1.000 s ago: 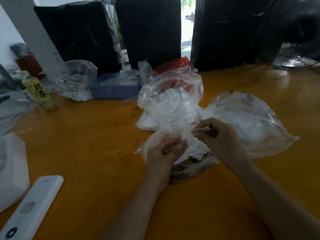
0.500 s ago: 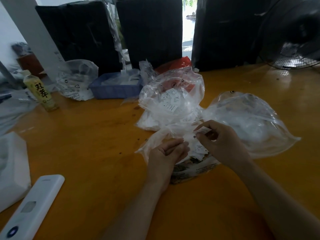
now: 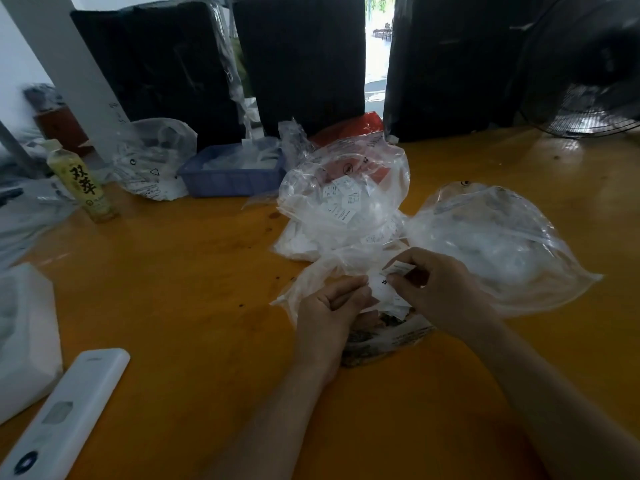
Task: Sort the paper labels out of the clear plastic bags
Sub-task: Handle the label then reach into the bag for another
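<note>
Several clear plastic bags lie on the orange table [image 3: 180, 292]. The near bag [image 3: 318, 271] holds white paper labels [image 3: 381, 289] and lies under both my hands. My left hand [image 3: 329, 313] grips the bag's plastic at its mouth with curled fingers. My right hand [image 3: 440, 289] pinches a small white label [image 3: 400, 270] between thumb and fingers just above the bag. Behind sits a bag with printed labels inside [image 3: 343, 199], and to the right a large puffed bag [image 3: 498, 244].
A blue tray [image 3: 228, 178] and another clear bag [image 3: 152, 161] stand at the back left beside a yellow drink bottle [image 3: 83, 183]. A white remote [image 3: 65, 417] and a white box [image 3: 24, 334] lie near left. Black bundles [image 3: 301, 60] and a fan [image 3: 588, 74] line the back.
My right hand has drawn closer to my left hand and lowered slightly, still pinching the label. My left hand stays on the bag.
</note>
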A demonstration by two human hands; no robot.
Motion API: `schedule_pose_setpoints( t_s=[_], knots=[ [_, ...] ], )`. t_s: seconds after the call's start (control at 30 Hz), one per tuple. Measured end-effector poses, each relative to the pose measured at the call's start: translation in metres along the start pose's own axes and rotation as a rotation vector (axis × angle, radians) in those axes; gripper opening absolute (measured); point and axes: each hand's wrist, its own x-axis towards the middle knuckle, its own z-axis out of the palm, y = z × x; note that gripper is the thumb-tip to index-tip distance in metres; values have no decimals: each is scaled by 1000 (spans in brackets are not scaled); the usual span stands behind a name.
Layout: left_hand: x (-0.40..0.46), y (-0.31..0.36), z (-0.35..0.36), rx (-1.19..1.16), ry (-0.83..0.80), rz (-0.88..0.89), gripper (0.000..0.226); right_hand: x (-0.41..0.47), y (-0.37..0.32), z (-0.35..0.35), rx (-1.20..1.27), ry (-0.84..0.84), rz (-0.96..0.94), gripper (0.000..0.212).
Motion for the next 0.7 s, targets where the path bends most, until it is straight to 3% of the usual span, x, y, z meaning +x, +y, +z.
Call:
schedule_pose_setpoints(
  t_s=[0.17, 0.3, 0.43, 0.7],
  knots=[
    [0, 2, 0, 39, 7, 9, 18, 0, -1, 0, -56, -100, -19, 3],
    [1, 0, 0, -10, 16, 3, 19, -1, -3, 4, 72, 18, 55, 28],
    [6, -3, -2, -71, 18, -25, 15, -3, -5, 6, 75, 58, 76, 9],
    [8, -3, -4, -114, 35, -33, 22, -5, -13, 3, 102, -69, 47, 5]
  ],
)
